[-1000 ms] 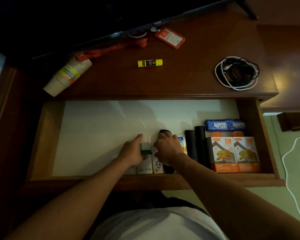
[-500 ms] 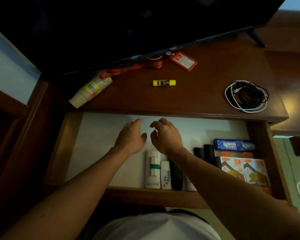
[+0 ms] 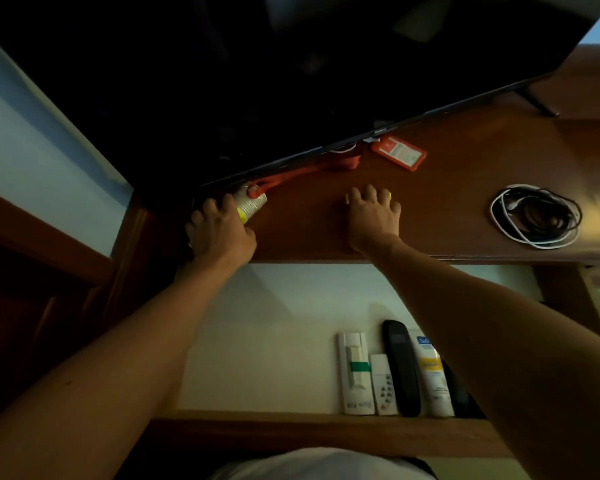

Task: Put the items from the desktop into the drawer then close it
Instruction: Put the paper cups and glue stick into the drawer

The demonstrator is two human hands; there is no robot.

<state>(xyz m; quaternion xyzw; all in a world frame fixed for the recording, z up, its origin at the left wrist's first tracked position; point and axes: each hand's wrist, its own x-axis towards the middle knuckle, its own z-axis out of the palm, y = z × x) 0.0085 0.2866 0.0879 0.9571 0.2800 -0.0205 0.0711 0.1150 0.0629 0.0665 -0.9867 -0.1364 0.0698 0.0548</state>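
Observation:
My left hand (image 3: 220, 230) wraps around the stack of paper cups (image 3: 252, 204), which lies on its side at the desktop's left end. My right hand (image 3: 373, 216) lies over the yellow glue stick (image 3: 347, 199), with only the stick's yellow ends showing past my fingers. The wooden desktop (image 3: 465, 188) also carries an orange card holder (image 3: 399, 153) with its orange lanyard (image 3: 302, 173) and a coil of black and white cables (image 3: 536, 216). Below, the drawer (image 3: 319, 433) stands open, white inside, holding two white remotes (image 3: 355, 372), a black remote (image 3: 400, 368) and a cream tube (image 3: 432, 372).
A large dark TV screen (image 3: 291, 74) overhangs the back of the desk, just above the cups and lanyard. A pale wall (image 3: 32, 140) and dark wood side panel (image 3: 125, 251) lie to the left. My right forearm hides the drawer's right part.
Both hands have left the drawer and reached up onto the desktop, the left to the paper cups, the right onto the glue stick. The camera has tilted upward.

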